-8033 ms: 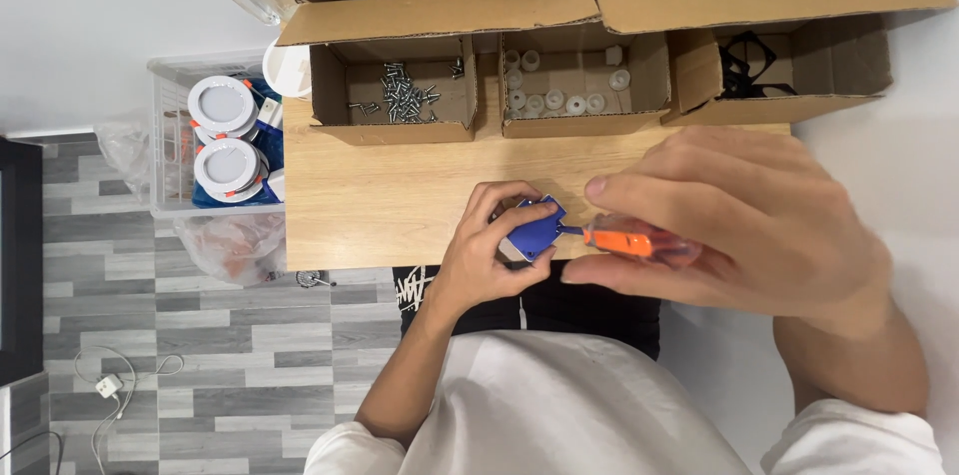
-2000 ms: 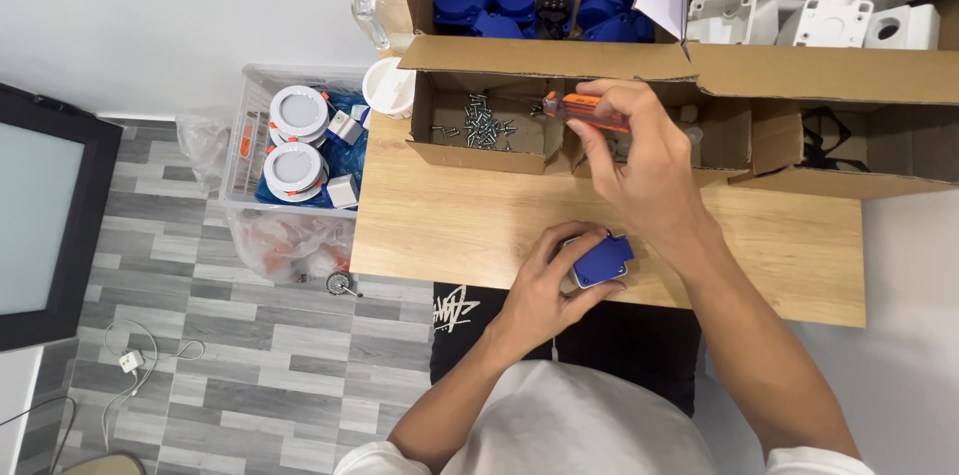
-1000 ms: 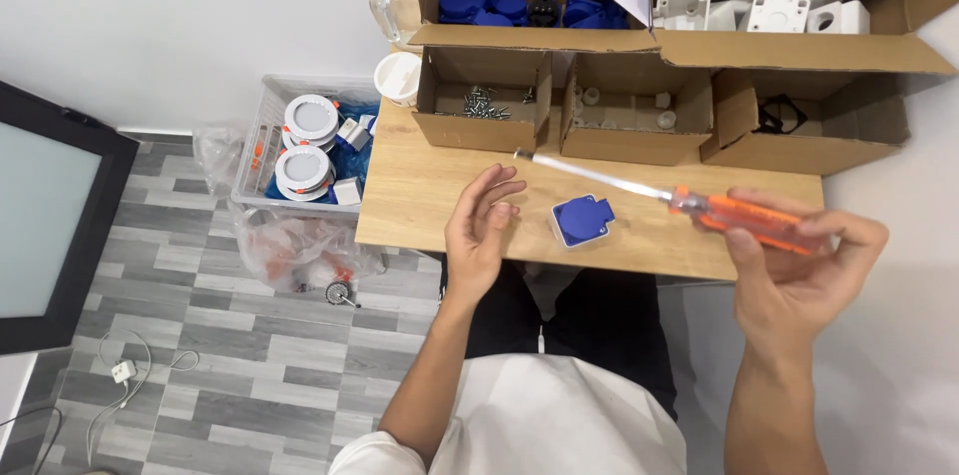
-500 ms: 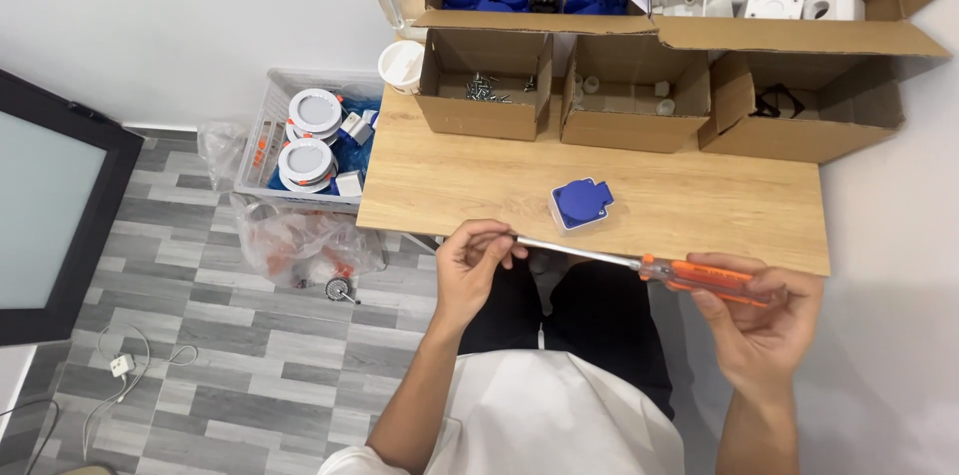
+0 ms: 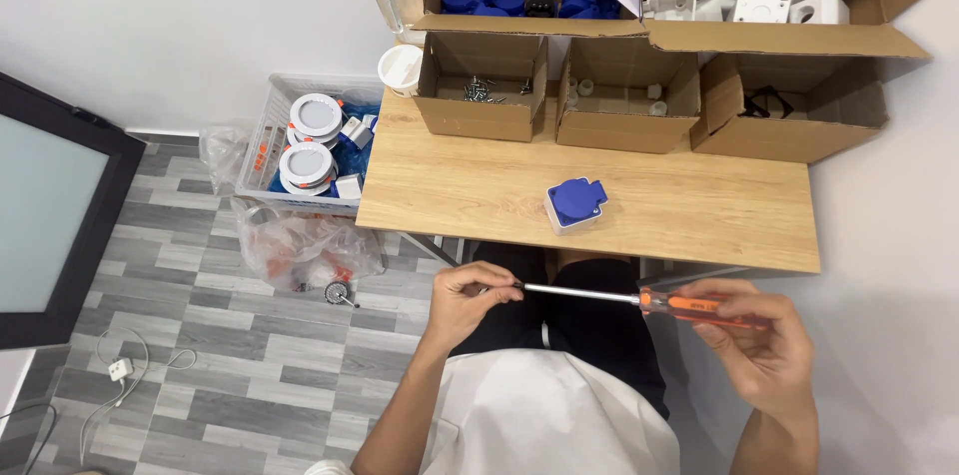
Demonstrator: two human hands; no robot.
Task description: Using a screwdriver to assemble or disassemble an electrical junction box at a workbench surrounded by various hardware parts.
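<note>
Here the right hand point(image 5: 764, 345) grips the orange handle of a screwdriver point(image 5: 639, 299), holding it level above the lap, below the near edge of the surface point(image 5: 699, 215). The left hand point(image 5: 470, 295) pinches the tip of the metal shaft between its fingertips; whether anything small sits at the tip cannot be told. A blue socket point(image 5: 576, 204) lies alone on the surface, well apart from both hands. Along the far edge stand three small open boxes: the left box point(image 5: 479, 115) holds screws, the middle box point(image 5: 619, 125) small pale parts, the right box point(image 5: 789, 130) something black. Beside the surface, on the floor, a basket point(image 5: 268, 125) holds round white fittings.
</note>
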